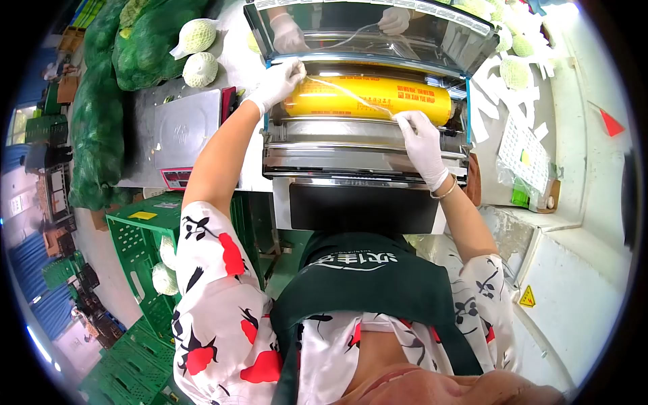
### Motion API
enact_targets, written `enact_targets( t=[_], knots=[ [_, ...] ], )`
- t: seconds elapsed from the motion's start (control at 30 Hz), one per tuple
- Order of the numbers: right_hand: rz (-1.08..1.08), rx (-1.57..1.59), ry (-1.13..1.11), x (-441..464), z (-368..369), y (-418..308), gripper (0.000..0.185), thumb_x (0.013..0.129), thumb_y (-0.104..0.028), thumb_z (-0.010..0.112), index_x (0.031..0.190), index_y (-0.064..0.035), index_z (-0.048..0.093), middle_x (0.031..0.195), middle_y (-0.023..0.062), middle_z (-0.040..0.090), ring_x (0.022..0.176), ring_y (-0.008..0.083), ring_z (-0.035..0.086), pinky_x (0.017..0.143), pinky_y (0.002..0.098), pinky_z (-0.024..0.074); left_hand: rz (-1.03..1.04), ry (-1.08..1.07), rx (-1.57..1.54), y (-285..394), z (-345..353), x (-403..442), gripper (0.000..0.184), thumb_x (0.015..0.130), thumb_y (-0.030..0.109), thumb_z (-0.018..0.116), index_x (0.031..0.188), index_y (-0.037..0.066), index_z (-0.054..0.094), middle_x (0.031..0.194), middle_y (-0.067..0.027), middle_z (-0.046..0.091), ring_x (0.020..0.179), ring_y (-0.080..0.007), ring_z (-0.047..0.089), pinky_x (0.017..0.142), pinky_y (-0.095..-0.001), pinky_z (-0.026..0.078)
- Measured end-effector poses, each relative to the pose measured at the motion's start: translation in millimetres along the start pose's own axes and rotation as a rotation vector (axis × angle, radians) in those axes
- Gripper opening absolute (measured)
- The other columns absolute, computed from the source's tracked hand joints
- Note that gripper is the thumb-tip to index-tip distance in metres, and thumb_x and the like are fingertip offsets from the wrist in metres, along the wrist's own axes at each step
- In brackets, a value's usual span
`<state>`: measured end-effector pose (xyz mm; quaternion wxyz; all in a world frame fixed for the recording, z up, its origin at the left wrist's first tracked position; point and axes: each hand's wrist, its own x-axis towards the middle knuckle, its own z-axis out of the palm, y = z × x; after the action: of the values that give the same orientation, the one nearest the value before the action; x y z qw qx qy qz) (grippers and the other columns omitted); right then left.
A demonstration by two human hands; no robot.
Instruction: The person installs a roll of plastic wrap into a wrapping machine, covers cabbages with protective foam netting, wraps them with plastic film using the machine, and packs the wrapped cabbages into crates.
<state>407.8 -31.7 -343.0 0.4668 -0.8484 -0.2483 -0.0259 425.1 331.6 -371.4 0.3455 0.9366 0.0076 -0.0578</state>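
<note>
My left hand (278,86), in a white glove, pinches one end of a thin, twisted strand of clear film (347,93). My right hand (422,145), gloved too, pinches the strand's other end, lower and to the right. Between them the strand runs slantwise across a yellow roll of cling film (422,101) with red print. That roll lies inside a metal wrapping machine (324,158). Its mirror-like lid (378,34) is raised and reflects both gloves. Whether the strand is still joined to the roll, I cannot tell.
Left of the machine stands a scale (185,131) with a steel plate. Two net-wrapped round items (200,69) lie behind it, near green mesh sacks (145,50). Green crates (145,253) are stacked below left. White foam netting (523,152) lies on the right.
</note>
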Motion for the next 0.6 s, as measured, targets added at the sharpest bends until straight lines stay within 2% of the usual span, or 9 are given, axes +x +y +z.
enact_targets(
  t=[0.17, 0.23, 0.27, 0.37, 0.4, 0.5, 0.53, 0.6],
  knots=[
    [-0.002, -0.003, -0.033, 11.7, -15.5, -3.5, 0.005, 0.091, -0.005, 0.065, 0.096, -0.0045, 0.067, 0.093, 0.0125, 0.066, 0.090, 0.0313, 0.064, 0.080, 0.0376, 0.0511, -0.038, -0.046, -0.032, 14.0, -12.7, -35.7, 0.006, 0.094, 0.009, 0.062, 0.096, 0.005, 0.058, 0.093, -0.0154, 0.068, 0.093, -0.0312, 0.068, 0.083, -0.0391, 0.052],
    [-0.002, -0.024, -0.061, 5.2, -24.5, 1.7, 0.005, 0.091, -0.004, 0.066, 0.096, -0.0040, 0.066, 0.094, 0.0126, 0.066, 0.091, 0.0321, 0.064, 0.081, 0.0380, 0.0513, 0.088, 0.003, 0.038, 8.6, -4.8, -48.5, 0.008, 0.092, 0.009, 0.063, 0.092, 0.004, 0.057, 0.090, -0.0158, 0.066, 0.095, -0.0344, 0.066, 0.082, -0.0399, 0.052],
    [-0.002, -0.025, -0.081, 0.2, -27.5, 2.6, 0.006, 0.090, -0.004, 0.066, 0.096, -0.0039, 0.066, 0.094, 0.0126, 0.066, 0.091, 0.0323, 0.064, 0.081, 0.0381, 0.0514, 0.161, -0.012, 0.124, 8.4, -5.1, -55.7, 0.009, 0.091, 0.007, 0.063, 0.094, 0.004, 0.056, 0.093, -0.0170, 0.064, 0.094, -0.0384, 0.064, 0.081, -0.0427, 0.052],
    [-0.041, -0.043, -0.167, -10.5, -32.8, -0.2, 0.006, 0.090, -0.001, 0.065, 0.096, -0.0028, 0.064, 0.095, 0.0122, 0.066, 0.091, 0.0317, 0.064, 0.082, 0.0376, 0.0518, 0.251, -0.029, 0.279, 24.4, -9.8, -56.3, 0.016, 0.090, 0.009, 0.061, 0.105, 0.004, 0.056, 0.097, -0.0195, 0.062, 0.095, -0.0403, 0.063, 0.083, -0.0455, 0.052],
    [-0.066, -0.045, -0.197, -13.5, -32.9, -1.2, 0.007, 0.090, 0.000, 0.065, 0.096, -0.0024, 0.064, 0.095, 0.0123, 0.066, 0.091, 0.0309, 0.064, 0.082, 0.0366, 0.0519, 0.256, -0.076, 0.354, 28.1, -12.7, -52.9, 0.030, 0.087, 0.009, 0.061, 0.116, 0.004, 0.055, 0.103, -0.0205, 0.062, 0.097, -0.0386, 0.063, 0.085, -0.0455, 0.053],
    [-0.103, -0.061, -0.270, -15.8, -32.4, -4.6, 0.011, 0.087, 0.003, 0.066, 0.097, -0.0028, 0.063, 0.096, 0.0109, 0.066, 0.092, 0.0307, 0.064, 0.082, 0.0368, 0.0522, 0.342, -0.348, 0.643, 32.0, -21.4, -29.6, 0.040, 0.082, 0.008, 0.063, 0.122, 0.004, 0.055, 0.106, -0.0197, 0.062, 0.101, -0.0366, 0.063, 0.086, -0.0438, 0.054],
    [-0.110, -0.061, -0.277, -14.8, -32.0, -4.4, 0.012, 0.087, 0.002, 0.066, 0.097, -0.0028, 0.062, 0.096, 0.0106, 0.066, 0.093, 0.0308, 0.063, 0.082, 0.0369, 0.0523, 0.342, -0.408, 0.731, 33.2, -21.9, -23.0, 0.035, 0.077, 0.005, 0.063, 0.112, 0.002, 0.059, 0.108, -0.0179, 0.061, 0.102, -0.0340, 0.062, 0.084, -0.0433, 0.054],
    [-0.111, -0.064, -0.286, -11.0, -31.8, -5.6, 0.014, 0.085, 0.002, 0.068, 0.097, -0.0031, 0.062, 0.097, 0.0095, 0.066, 0.093, 0.0306, 0.063, 0.081, 0.0365, 0.0522, 0.443, -0.385, 0.779, 26.2, -26.1, -14.1, 0.027, 0.076, 0.005, 0.063, 0.103, 0.001, 0.061, 0.106, -0.0175, 0.061, 0.100, -0.0333, 0.062, 0.084, -0.0431, 0.054]
  ],
)
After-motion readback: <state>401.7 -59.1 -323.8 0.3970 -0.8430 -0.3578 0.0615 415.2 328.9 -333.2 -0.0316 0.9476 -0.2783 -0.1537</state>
